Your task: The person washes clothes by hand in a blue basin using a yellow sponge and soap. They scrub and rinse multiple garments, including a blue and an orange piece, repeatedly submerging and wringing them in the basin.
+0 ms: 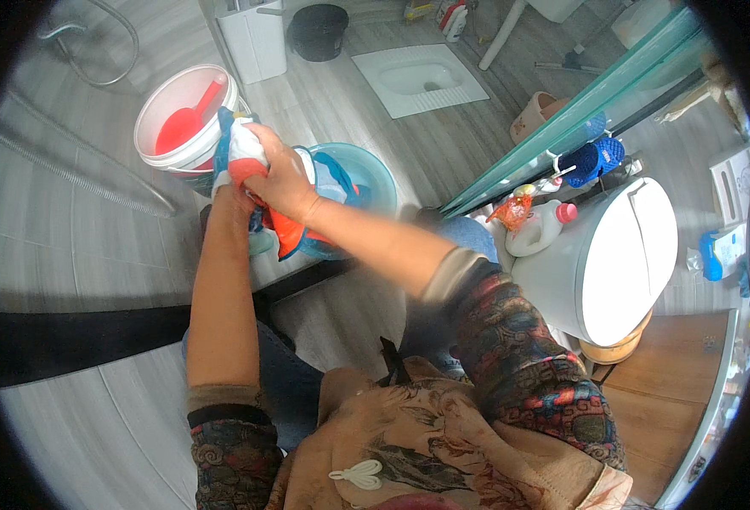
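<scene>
Both my hands grip a bunched wet-looking cloth garment (247,167) in white, orange and blue, held up between a bucket and a basin. My right hand (285,175) is closed around its upper part. My left hand (236,196) holds it from below, its fingers mostly hidden by the cloth. Part of the fabric hangs down towards a light blue plastic basin (384,185), in which more blue and white cloth lies. To the left stands a white plastic bucket (148,121) with a red plastic dipper (180,129) inside.
A squat toilet pan (420,80) is set in the floor ahead, with a black bucket (319,35) and a white bin (254,44) beyond. At the right are a glass panel (579,105), a detergent jug (537,229) and a large white container (623,261). Shower hoses (94,162) hang left.
</scene>
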`<action>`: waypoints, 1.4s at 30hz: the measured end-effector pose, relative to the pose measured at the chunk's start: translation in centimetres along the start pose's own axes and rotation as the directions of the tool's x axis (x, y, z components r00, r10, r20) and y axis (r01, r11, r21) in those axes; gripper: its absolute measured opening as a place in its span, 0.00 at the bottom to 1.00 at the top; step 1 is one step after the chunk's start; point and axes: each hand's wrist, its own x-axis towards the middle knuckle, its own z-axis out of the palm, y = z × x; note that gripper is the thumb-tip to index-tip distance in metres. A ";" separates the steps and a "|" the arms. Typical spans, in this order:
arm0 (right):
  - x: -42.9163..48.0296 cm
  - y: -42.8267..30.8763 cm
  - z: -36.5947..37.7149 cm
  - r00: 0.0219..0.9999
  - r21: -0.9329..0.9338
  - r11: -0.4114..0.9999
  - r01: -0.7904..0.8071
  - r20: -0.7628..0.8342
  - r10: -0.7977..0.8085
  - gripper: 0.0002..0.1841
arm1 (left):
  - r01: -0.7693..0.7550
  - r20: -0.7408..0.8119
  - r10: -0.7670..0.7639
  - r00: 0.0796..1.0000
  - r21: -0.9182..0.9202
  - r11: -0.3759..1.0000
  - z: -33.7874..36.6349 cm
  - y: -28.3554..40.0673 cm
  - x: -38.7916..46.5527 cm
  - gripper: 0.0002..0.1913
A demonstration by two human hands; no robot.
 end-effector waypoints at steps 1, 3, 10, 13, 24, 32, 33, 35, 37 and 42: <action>-0.1 -0.2 -0.1 0.998 -0.073 0.996 0.054 -0.014 -0.056 0.36 | 0.001 -0.022 -0.001 1.000 -0.015 1.000 0.1 -0.2 -0.3 0.22; 0.1 -0.3 -0.6 0.993 -0.176 0.978 0.115 0.020 -0.114 0.32 | -0.001 -0.074 -0.003 0.997 -0.046 0.999 0.5 -1.2 -1.2 0.22; 2.9 2.6 -2.3 0.972 -0.267 0.958 -0.101 -0.232 0.038 0.16 | -0.167 0.003 0.168 0.986 0.054 0.984 4.3 -3.4 -3.9 0.22; 3.3 3.8 -2.3 0.928 -0.240 0.935 -0.262 -0.330 0.176 0.13 | -0.348 0.035 0.367 0.929 0.415 0.841 5.5 -3.1 -5.0 0.26; -0.5 0.3 0.1 0.993 -0.008 1.000 0.017 -0.118 -0.018 0.26 | -0.091 -0.123 0.070 0.990 -0.170 0.981 1.6 -1.1 -1.7 0.29; -0.1 -0.1 -1.1 0.996 -0.113 0.990 0.079 -0.041 -0.084 0.22 | -0.320 0.065 0.345 0.936 -0.245 0.915 3.0 -1.5 -2.5 0.30; 0.3 0.2 -1.3 0.994 -0.106 0.993 0.061 -0.088 -0.070 0.20 | -0.266 0.042 0.281 0.959 -0.213 0.940 3.7 -1.5 -3.2 0.30; 1.1 1.0 -1.7 0.985 -0.100 0.995 0.012 -0.169 -0.029 0.17 | -0.194 0.059 0.205 0.977 -0.157 0.968 5.0 -1.7 -4.6 0.29; 2.0 1.9 -2.3 0.969 -0.090 0.994 -0.060 -0.245 0.036 0.15 | -0.279 0.104 0.281 0.954 -0.035 0.960 6.5 -2.2 -5.4 0.29; 2.3 3.2 -1.8 0.939 -0.171 0.936 -0.307 -0.215 0.268 0.17 | -0.351 -0.044 0.369 0.929 0.221 0.910 7.9 -2.7 -5.4 0.27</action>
